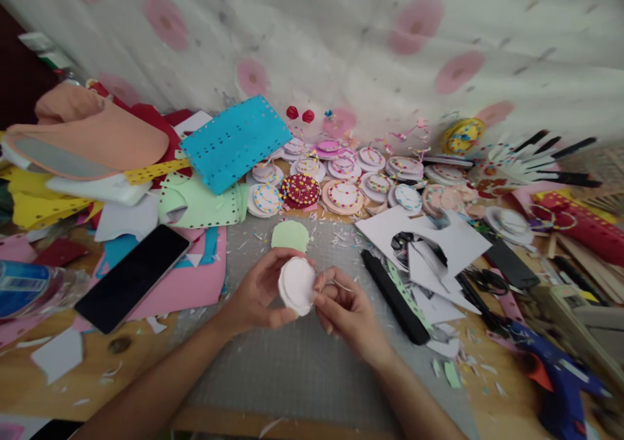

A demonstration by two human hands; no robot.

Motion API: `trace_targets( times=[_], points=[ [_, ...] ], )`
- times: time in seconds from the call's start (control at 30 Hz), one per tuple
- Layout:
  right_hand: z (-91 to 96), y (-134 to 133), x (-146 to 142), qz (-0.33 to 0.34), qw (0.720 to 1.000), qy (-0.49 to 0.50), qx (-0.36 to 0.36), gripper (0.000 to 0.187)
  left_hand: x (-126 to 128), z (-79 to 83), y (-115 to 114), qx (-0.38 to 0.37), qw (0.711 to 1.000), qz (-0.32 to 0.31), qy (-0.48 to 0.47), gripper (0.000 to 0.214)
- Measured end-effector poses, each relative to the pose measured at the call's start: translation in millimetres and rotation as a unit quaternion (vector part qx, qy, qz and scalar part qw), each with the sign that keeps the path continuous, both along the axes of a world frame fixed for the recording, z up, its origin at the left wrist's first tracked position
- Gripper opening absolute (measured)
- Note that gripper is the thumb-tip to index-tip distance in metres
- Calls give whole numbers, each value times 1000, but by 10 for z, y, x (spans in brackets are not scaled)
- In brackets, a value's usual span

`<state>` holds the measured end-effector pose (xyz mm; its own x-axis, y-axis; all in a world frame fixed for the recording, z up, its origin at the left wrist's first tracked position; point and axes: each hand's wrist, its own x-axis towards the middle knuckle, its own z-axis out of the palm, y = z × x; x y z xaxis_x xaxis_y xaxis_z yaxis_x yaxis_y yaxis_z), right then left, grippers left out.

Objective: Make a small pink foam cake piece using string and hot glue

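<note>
Over the middle of the grey cutting mat (253, 375), my left hand (266, 294) grips a small round white piece (298, 285) by its rim. It looks like stacked discs of paper or foam. My right hand (344, 303) is closed at the piece's right edge, its fingertips pinching a thin pale strip (342, 283) that curves out above the fingers. The strip's other end is hidden. Just beyond my left hand, a light green cut-out (291, 235) lies on the mat.
Behind stand rows of miniature beaded hats (342, 196). On the left are a phone (134, 277), coloured foam sheets and a blue dotted sheet (236, 141). On the right lie a black cutter (394, 297), white offcuts (439, 258) and a blue glue gun (556, 368).
</note>
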<state>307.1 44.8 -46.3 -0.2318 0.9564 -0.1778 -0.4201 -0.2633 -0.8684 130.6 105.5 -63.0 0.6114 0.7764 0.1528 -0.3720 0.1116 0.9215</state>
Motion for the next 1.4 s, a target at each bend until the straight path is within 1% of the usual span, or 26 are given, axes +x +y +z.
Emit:
trace_targets(
  times=[0.13, 0.27, 0.4, 0.5, 0.7, 0.83, 0.97, 1.17, 1.23, 1.3, 1.37, 1.4],
  points=[
    [23, -5, -16, -5, 1000, -11, 1, 26, -3, 6, 4, 9, 1000, 3, 2, 71],
    [19, -1, -24, -22, 1000, -15, 4, 30, -4, 4, 12, 21, 1000, 9, -3, 72],
    [7, 10, -32, -43, 999, -7, 29, 35, -7, 1, 12, 16, 1000, 8, -2, 73],
    [11, 9, -39, -47, 998, -3, 44, 35, -14, 1, 8, 9, 1000, 8, 3, 73],
    [17, 5, -39, -48, 998, 3, 45, 39, -9, 28, 6, 2, 1000, 11, 3, 73],
    [10, 8, -41, -40, 998, 9, 47, 35, 11, 69, 3, 10, 1000, 6, -8, 71],
    [6, 6, -40, -48, 997, 12, 55, 36, 20, 85, -5, 13, 1000, 8, -11, 70],
    [-9, -15, -20, -45, 996, -30, 67, 30, 15, 109, -2, -19, 999, 12, -25, 67],
    [-14, -27, -20, -56, 995, -43, 69, 29, 14, 135, 6, -37, 999, 7, -36, 65],
    [-19, -36, -21, -83, 991, -67, 79, 26, 11, 161, 13, -63, 997, -1, -39, 63],
    [-22, -41, -17, -132, 979, -115, 109, 21, 7, 176, 18, -90, 995, -13, -34, 61],
    [-24, -43, -12, -158, 966, -150, 135, 18, 4, 178, 19, -101, 994, -17, -31, 60]
  ],
)
